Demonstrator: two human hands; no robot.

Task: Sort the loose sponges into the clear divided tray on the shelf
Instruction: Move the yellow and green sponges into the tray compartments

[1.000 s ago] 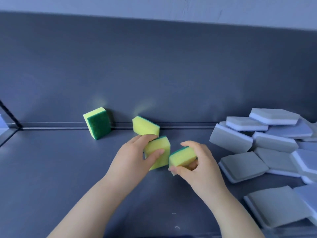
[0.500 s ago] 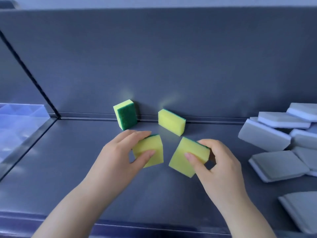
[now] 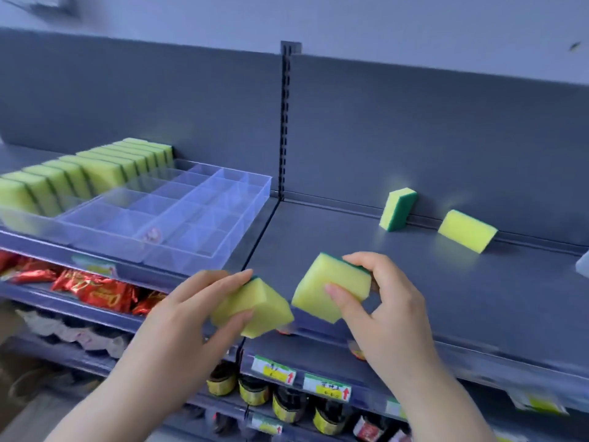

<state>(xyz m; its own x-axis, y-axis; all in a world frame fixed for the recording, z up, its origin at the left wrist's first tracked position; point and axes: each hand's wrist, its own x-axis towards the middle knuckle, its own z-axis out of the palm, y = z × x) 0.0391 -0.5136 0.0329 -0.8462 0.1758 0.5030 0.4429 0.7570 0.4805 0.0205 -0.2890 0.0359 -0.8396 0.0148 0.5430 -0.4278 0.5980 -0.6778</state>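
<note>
My left hand grips a yellow-and-green sponge above the shelf's front edge. My right hand grips a second yellow-and-green sponge just to its right. The clear divided tray sits on the shelf to the left; a row of several yellow sponges stands in its left column, and the other compartments look bare. Two loose sponges remain by the back panel: one standing on end, one lying tilted.
A slotted upright divides the two shelf bays. A grey sponge corner shows at the right edge. Below are red snack packets, dark jars and price tags.
Both hands have lifted their sponges and carried them left toward the shelf's front edge. The view has swung left, so the tray is now in full view and the grey sponge pile is nearly gone.
</note>
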